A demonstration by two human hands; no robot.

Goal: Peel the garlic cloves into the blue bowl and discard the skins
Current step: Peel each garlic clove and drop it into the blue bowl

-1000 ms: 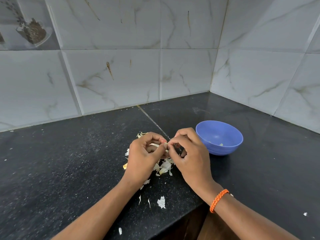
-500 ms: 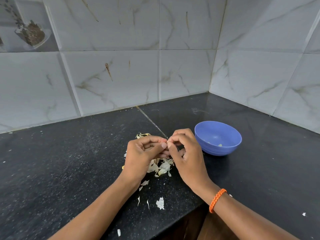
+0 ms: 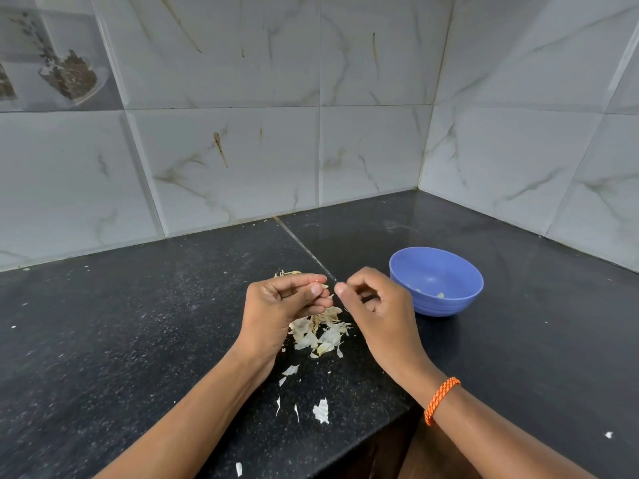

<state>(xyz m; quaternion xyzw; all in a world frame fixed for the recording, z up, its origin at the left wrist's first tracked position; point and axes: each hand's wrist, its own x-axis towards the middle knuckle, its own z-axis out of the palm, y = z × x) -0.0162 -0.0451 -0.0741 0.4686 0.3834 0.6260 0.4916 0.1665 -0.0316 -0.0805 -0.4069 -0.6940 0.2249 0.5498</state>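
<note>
My left hand (image 3: 276,305) hovers over the black counter with its fingers curled, pinching a small garlic clove (image 3: 324,287) of which only a pale tip shows. My right hand (image 3: 377,305) is just to its right, thumb and forefinger pressed together, a small gap between the two hands; whether it pinches a bit of skin I cannot tell. A pile of papery garlic skins (image 3: 320,331) lies on the counter under both hands. The blue bowl (image 3: 460,271) stands right of my right hand with a few pale garlic pieces (image 3: 440,294) inside.
Loose skin scraps (image 3: 321,411) lie nearer the counter's front edge (image 3: 345,454). Tiled walls meet in a corner behind the bowl. An orange bracelet (image 3: 441,399) is on my right wrist. A white fleck (image 3: 608,434) lies at the far right.
My hands, which were touching at the fingertips over the clove, have drawn slightly apart. The right hand moved a little right toward the bowl.
</note>
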